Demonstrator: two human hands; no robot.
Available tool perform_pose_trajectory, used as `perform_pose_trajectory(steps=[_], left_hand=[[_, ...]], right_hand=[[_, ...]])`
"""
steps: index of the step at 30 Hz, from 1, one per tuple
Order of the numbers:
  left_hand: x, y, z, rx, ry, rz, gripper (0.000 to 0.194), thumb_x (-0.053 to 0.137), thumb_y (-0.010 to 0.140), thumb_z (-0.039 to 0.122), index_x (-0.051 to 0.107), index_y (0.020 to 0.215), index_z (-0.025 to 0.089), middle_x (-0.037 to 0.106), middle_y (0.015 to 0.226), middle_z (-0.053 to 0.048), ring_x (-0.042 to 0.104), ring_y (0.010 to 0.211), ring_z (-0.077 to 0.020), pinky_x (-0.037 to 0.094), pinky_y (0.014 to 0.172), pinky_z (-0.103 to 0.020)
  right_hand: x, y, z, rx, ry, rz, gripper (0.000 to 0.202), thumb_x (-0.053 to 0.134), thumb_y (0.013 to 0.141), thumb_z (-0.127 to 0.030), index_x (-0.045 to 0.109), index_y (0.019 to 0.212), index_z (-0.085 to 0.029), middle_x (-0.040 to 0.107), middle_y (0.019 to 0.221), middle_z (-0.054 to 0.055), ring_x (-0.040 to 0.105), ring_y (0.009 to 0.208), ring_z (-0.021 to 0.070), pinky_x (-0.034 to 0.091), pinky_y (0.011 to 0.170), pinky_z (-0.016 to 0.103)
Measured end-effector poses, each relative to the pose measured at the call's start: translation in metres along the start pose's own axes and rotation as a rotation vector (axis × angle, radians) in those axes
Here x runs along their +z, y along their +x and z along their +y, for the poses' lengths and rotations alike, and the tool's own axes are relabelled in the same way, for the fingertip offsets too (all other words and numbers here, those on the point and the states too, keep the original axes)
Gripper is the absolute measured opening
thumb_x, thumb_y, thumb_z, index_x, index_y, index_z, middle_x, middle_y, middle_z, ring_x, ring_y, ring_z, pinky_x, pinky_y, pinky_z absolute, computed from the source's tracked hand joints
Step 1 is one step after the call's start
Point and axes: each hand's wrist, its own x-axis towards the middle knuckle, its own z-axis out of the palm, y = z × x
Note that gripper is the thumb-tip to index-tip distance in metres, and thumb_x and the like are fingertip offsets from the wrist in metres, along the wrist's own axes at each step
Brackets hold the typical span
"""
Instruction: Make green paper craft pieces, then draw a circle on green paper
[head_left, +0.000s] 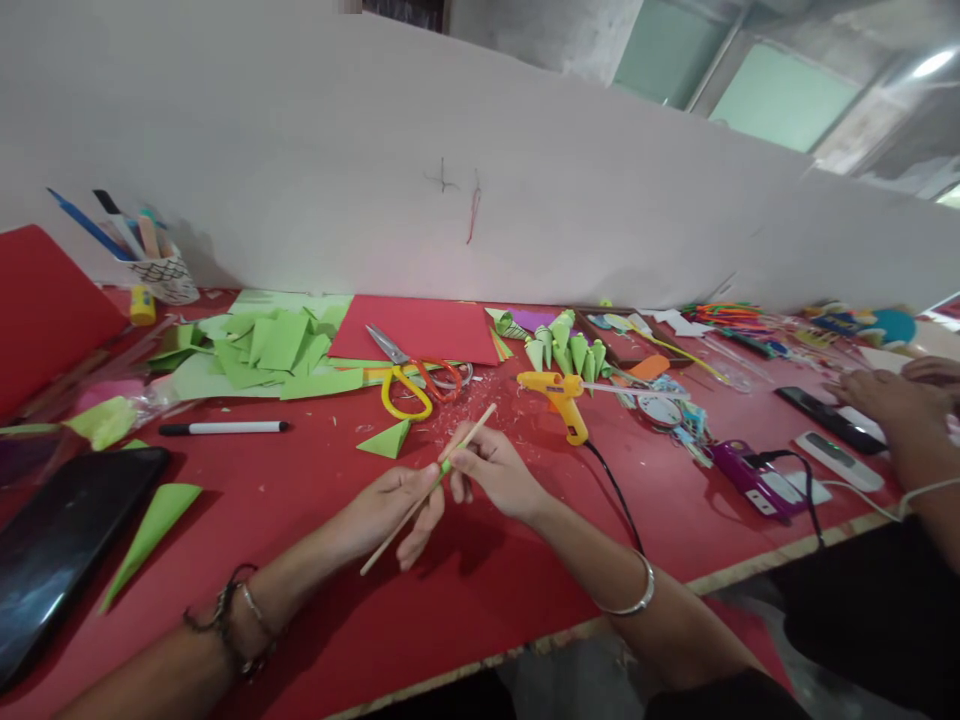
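A thin wooden stick (pixel 394 541) slants up to the right between my two hands, above the red table. My left hand (pixel 401 505) pinches it near the middle. Close beside, my right hand (pixel 491 468) has its thumb and fingers closed on the stick at a small piece of green paper (pixel 445 466) that sits around or against it; which one is partly hidden by the fingertips. Just beyond the hands lie a green paper triangle (pixel 386 439) and scissors (pixel 409 375) with yellow and orange handles. A yellow glue gun (pixel 559 398) rests to the right.
Green paper pieces (pixel 274 345) and a red sheet (pixel 420 328) lie at the back, beside rolled green cones (pixel 566 345). A marker (pixel 223 428), a black phone (pixel 64 550) and a green cone (pixel 154 530) are leftward. A purple power strip (pixel 757 480) and another person's hand (pixel 892 400) are rightward.
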Motion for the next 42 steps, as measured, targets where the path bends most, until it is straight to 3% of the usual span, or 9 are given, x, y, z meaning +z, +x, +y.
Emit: perform_pose_trajectory(steps=[4,7,9,13,18,25,32,38,42], left_hand=[[-0.007,0.002,0.015,0.090,0.615,0.149,0.028,0.044,0.079,0.043,0.054,0.077,0.017,0.053,0.050,0.003,0.048,0.047,-0.0104,0.032,0.050,-0.021],[-0.010,0.000,0.015,0.024,0.897,0.277,0.032,0.037,0.083,0.039,0.051,0.064,0.018,0.054,0.048,0.001,0.049,0.048,-0.0124,0.029,0.051,-0.023],[-0.010,0.000,0.012,0.007,0.807,0.256,0.039,0.028,0.086,0.040,0.047,0.059,0.018,0.053,0.044,0.001,0.048,0.046,-0.0116,0.031,0.051,-0.022],[-0.005,0.000,0.006,0.008,0.271,0.061,0.044,0.024,0.085,0.048,0.044,0.061,0.017,0.047,0.035,0.005,0.044,0.037,-0.0083,0.035,0.049,-0.020],[-0.001,0.002,0.003,-0.055,-0.217,-0.044,0.042,0.034,0.082,0.050,0.041,0.056,0.017,0.040,0.028,0.007,0.033,0.026,-0.0055,0.024,0.035,-0.018],[0.001,0.003,0.001,-0.064,-0.520,-0.105,0.038,0.041,0.083,0.043,0.037,0.054,0.017,0.030,0.024,0.011,0.024,0.022,-0.0029,0.018,0.036,-0.019],[-0.001,0.002,-0.001,-0.053,-0.514,-0.167,0.042,0.044,0.078,0.051,0.036,0.053,0.018,0.027,0.022,0.011,0.025,0.022,-0.0040,0.022,0.036,-0.019],[-0.016,0.002,0.005,-0.013,0.017,0.003,0.044,0.033,0.082,0.051,0.050,0.063,0.015,0.051,0.037,0.003,0.042,0.035,-0.0062,0.032,0.041,-0.018],[-0.020,0.002,0.008,0.001,0.122,0.020,0.041,0.033,0.082,0.051,0.049,0.074,0.015,0.058,0.053,0.002,0.052,0.045,-0.0083,0.040,0.048,-0.021]], right_hand=[[-0.001,0.004,0.008,-0.004,-0.042,0.090,0.028,0.056,0.074,-0.041,0.045,0.065,-0.017,0.051,0.043,-0.007,0.045,0.035,0.0046,0.036,0.038,0.016],[-0.001,0.007,0.013,-0.006,-0.052,0.121,0.026,0.056,0.074,-0.039,0.046,0.066,-0.017,0.051,0.042,-0.007,0.045,0.036,0.0047,0.036,0.038,0.016],[-0.001,0.008,0.014,-0.007,-0.044,0.119,0.025,0.056,0.074,-0.039,0.048,0.067,-0.016,0.051,0.042,-0.007,0.045,0.036,0.0049,0.036,0.038,0.016],[-0.001,0.009,0.013,-0.021,-0.005,0.084,0.026,0.056,0.074,-0.040,0.053,0.069,-0.015,0.053,0.044,-0.006,0.048,0.037,0.0052,0.037,0.038,0.016],[-0.002,0.008,0.012,-0.025,0.069,0.021,0.025,0.057,0.075,-0.040,0.055,0.071,-0.015,0.055,0.046,-0.005,0.049,0.039,0.0055,0.037,0.040,0.016],[-0.004,0.006,0.013,-0.050,0.113,-0.016,0.021,0.054,0.079,-0.036,0.055,0.076,-0.015,0.057,0.050,-0.004,0.051,0.042,0.0051,0.037,0.043,0.016],[0.000,0.003,0.013,-0.028,0.106,-0.018,0.023,0.054,0.078,-0.038,0.057,0.078,-0.015,0.056,0.050,-0.003,0.050,0.043,0.0061,0.035,0.043,0.018],[-0.006,0.007,0.006,-0.050,-0.013,0.121,0.027,0.048,0.081,-0.040,0.060,0.083,-0.015,0.047,0.042,-0.006,0.038,0.037,0.0042,0.027,0.040,0.018],[-0.013,0.010,0.003,-0.108,-0.060,0.207,0.027,0.047,0.082,-0.039,0.060,0.078,-0.016,0.043,0.043,-0.007,0.034,0.039,0.0042,0.025,0.041,0.018]])
